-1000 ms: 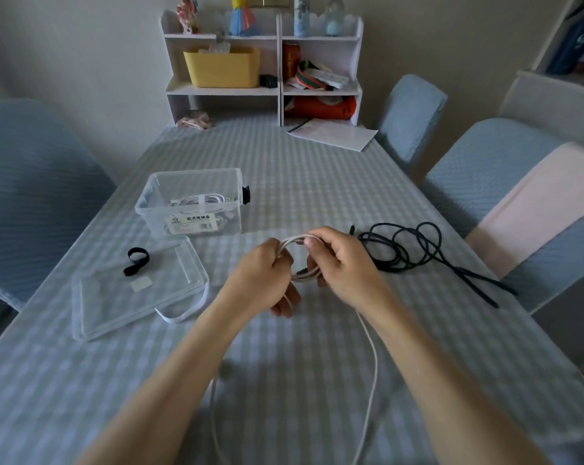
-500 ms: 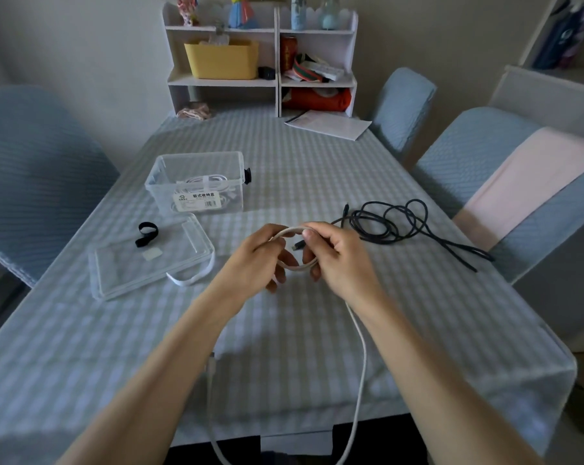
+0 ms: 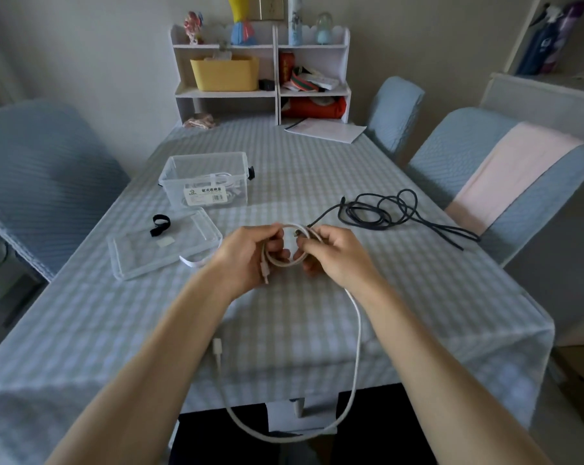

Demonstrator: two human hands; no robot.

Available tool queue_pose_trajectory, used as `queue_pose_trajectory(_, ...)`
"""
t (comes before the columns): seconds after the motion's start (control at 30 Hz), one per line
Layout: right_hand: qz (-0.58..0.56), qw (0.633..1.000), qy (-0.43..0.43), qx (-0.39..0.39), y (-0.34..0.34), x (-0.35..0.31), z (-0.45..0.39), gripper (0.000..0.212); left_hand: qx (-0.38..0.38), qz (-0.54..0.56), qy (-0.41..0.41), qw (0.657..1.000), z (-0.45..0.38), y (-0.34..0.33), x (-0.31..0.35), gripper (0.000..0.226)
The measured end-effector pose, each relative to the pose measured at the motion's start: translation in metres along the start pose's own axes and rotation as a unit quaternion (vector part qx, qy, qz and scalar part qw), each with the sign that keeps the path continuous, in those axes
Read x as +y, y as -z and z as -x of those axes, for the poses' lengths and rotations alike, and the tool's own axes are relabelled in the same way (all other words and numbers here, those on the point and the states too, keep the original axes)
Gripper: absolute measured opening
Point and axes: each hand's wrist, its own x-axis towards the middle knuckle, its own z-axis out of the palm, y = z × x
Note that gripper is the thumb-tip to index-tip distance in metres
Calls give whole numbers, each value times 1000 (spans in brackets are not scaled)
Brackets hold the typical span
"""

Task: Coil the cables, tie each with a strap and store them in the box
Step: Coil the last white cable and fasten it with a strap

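A further loop of the white cable (image 3: 285,245) has been gathered; its loose connector end (image 3: 217,347) is now exposed at the table edge.

"欧式收纳盒" label (image 3: 206,194) on box (image 3: 183,166)

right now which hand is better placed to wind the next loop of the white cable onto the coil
Right. The right hand pinches the coil where the loose white cable trails down past its wrist; the left hand is better kept gripping the coil.
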Motion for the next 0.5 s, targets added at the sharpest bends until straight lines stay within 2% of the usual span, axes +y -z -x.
queue_pose_trajectory(0.13, -141, 988, -49, -40, -4, 0, -1, 18, 24, 92, 16, 995, 6, -3, -8, 26)
queue_pose_trajectory(0.2, -177, 980, -64, -60, -7, 0, 0, 18, 41, 117, 18, 992, 8, -7, -10, 28)
queue_pose_trajectory(0.3, -190, 978, -62, -64, -10, -2, 1, 19, 49, 117, 18, 992, 7, -11, -10, 43)
queue_pose_trajectory(0.37, -168, 983, -51, -45, -8, -1, 0, 22, 30, 68, 20, 997, 6, -11, -8, 47)
queue_pose_trajectory(0.5, -82, 996, -28, -27, -4, 2, 0, 26, 8, -116, 9, 993, 7, -11, 9, 34)
